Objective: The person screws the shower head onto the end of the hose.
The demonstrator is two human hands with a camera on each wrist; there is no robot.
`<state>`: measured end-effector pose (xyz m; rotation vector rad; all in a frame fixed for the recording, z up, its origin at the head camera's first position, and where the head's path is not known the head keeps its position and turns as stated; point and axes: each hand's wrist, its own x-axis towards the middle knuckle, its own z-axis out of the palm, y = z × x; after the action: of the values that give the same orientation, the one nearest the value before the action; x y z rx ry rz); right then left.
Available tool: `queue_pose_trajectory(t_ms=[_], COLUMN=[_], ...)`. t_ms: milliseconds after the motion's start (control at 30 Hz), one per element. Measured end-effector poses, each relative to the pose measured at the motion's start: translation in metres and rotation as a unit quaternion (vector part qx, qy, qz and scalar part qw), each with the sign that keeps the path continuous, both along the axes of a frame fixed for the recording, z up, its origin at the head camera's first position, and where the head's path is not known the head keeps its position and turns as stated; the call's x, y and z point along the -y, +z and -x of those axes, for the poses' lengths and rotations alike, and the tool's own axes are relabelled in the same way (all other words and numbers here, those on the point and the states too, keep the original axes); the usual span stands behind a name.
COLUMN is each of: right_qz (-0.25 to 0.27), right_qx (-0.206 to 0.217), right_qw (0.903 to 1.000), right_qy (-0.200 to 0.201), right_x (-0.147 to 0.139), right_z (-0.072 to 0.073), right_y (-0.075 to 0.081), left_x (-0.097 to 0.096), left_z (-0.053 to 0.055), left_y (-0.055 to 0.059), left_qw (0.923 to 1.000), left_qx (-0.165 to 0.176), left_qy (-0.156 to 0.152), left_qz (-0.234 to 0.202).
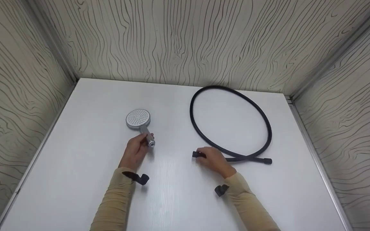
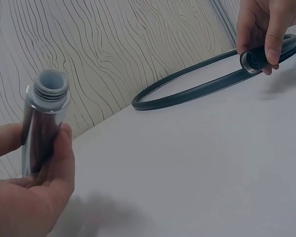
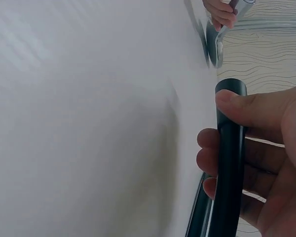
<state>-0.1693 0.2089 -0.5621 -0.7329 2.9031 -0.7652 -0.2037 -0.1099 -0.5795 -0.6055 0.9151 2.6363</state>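
A chrome hand shower head with a round, dotted spray face points away from me on the left of the table. My left hand grips its handle, and the threaded handle end faces up in the left wrist view. On the right, my right hand pinches one end of a black shower hose just behind its connector. Inside that connector, metal threads show in the left wrist view. The thumb lies along the hose end in the right wrist view. Handle end and connector are apart.
The hose lies in a large loop on the white table, its other connector toward the right. Wood-grain patterned panels stand behind and on both sides. A dark wrist mount sits on each sleeve.
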Motion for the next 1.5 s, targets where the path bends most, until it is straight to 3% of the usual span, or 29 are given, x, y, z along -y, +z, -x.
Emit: queue_pose_trajectory(t_ms=[200, 333, 567, 767, 1067, 1367, 1500], right_qz=[-0.010, -0.016, -0.030, -0.054, -0.058, -0.045, -0.031], right_qx=[-0.019, -0.031, -0.083, -0.157, -0.219, -0.237, -0.244], right_qw=[0.9998, 0.9994, 0.9961, 0.9860, 0.9736, 0.9702, 0.9688], right_qy=[0.004, 0.006, 0.011, 0.020, 0.029, 0.027, 0.031], right_x=[0.002, 0.004, 0.008, 0.011, 0.012, 0.013, 0.014], right_z=[-0.001, 0.000, 0.002, 0.000, 0.001, 0.002, 0.002], right_y=[0.002, 0.004, 0.012, 0.019, 0.027, 0.042, 0.046], left_x=[-0.002, -0.004, -0.010, -0.014, -0.019, -0.022, -0.024], left_z=[-0.002, -0.004, -0.002, 0.000, 0.000, -0.001, -0.001], left_y=[0.003, 0.007, 0.016, 0.022, 0.027, 0.034, 0.037], left_qw=[0.9992, 0.9994, 0.9990, 0.9967, 0.9813, 0.9806, 0.9755], left_qx=[0.020, 0.010, 0.005, -0.007, -0.025, -0.021, -0.030], left_qy=[-0.004, -0.011, -0.022, -0.024, -0.039, -0.030, -0.036], left_qz=[-0.035, -0.031, 0.038, 0.077, 0.187, 0.192, 0.215])
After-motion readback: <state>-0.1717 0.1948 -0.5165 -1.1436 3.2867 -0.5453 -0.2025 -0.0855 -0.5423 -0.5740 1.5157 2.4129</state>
